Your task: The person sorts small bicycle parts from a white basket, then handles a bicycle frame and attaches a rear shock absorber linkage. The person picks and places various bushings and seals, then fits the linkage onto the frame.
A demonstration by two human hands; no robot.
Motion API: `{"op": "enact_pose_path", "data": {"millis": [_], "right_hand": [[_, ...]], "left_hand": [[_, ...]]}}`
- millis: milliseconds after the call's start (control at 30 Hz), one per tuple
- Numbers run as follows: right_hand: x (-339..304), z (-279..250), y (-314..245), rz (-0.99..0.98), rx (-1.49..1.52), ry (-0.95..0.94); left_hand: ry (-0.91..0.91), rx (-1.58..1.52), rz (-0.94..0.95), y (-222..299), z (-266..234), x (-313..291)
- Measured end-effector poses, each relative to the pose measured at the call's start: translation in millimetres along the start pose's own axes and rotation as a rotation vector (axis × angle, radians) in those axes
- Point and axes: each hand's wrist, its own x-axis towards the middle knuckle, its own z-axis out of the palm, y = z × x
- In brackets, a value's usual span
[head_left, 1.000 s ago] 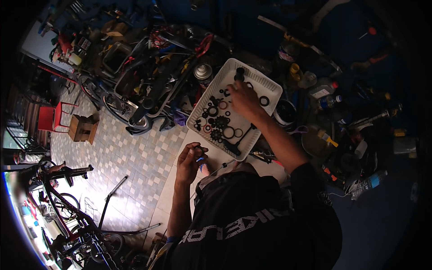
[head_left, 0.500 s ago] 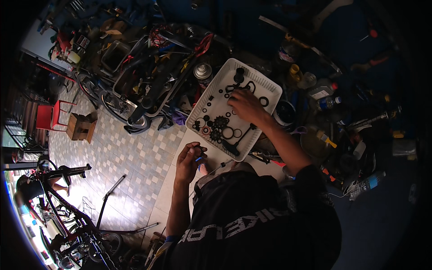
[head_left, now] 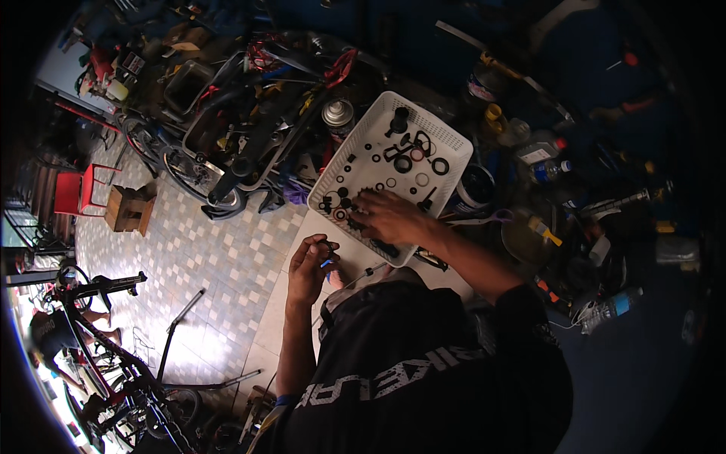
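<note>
With a small brown wooden stool (head_left: 130, 209) as landmark, a red chair (head_left: 68, 195) stands just left, grey-and-white checkered floor tiles (head_left: 227, 250) spread to the right, a black bicycle frame (head_left: 106, 340) stands below in view, and a silver-topped cylindrical can (head_left: 338, 113) sits well to the right.

Large pale capitals (head_left: 389, 384) ran across the near black shirt (head_left: 423, 333), partly lost in folds. Smaller lettering (head_left: 47, 324) crossed a distant dark shirt (head_left: 53, 340). Past the upper right corner of the basket (head_left: 442, 130), a bottle label (head_left: 538, 155) was too small to read.
</note>
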Motion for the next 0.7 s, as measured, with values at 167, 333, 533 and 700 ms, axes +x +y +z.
{"op": "enact_pose_path", "data": {"millis": [167, 333, 533, 700], "right_hand": [[-4, -29, 45, 0.223, -0.032, 0.132], [-9, -77, 80, 0.46, -0.029, 0.372], [-15, -76, 99, 0.693, -0.046, 0.164], [-5, -51, 63, 0.611, -0.041, -0.044]], "left_hand": [[-0.024, 0.014, -0.014, 3, 3, 3], [-0.055, 0.0, -0.014, 4, 5, 9], [-0.02, -0.031, -0.025, 8, 16, 10], [0.099, -0.019, -0.091, 9, 17, 11]]}}
